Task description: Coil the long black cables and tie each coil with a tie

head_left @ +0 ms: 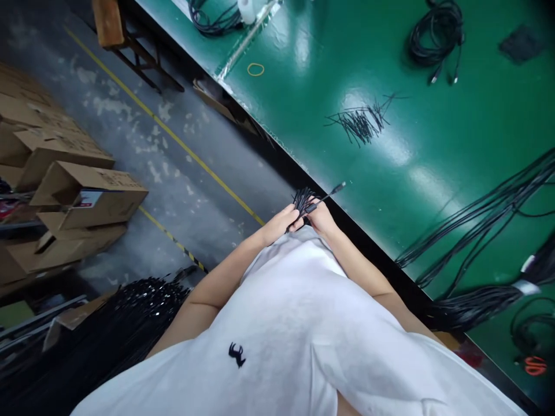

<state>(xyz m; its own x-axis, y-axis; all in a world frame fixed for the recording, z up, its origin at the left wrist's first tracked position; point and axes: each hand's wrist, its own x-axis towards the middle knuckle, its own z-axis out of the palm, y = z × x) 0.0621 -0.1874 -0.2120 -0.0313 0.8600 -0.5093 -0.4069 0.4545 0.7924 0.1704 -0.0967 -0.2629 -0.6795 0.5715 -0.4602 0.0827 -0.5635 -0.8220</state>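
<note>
Background: glossy green desk ahead and to the right of the grip; grey floor with a yellow line to the left.
Black cable bundle: in the grip, just in front of the white shirt, near the desk's edge.
Plug: on a cable end reaching right of the grip.
Left hand: fingers curled around the bundle, grasping it.
Right hand: fingers bent, grasping the same bundle from the other side.
Thin black strips: on the desk, beyond the grip and to the right.
Rubber band: ahead, slightly left.
Coiled cable: far ahead, right.
Loose cables: well to the right.
Orange handles: far right, nearer the body.
Cardboard boxes: well left.
Cable heap: left, nearer the body.
</note>
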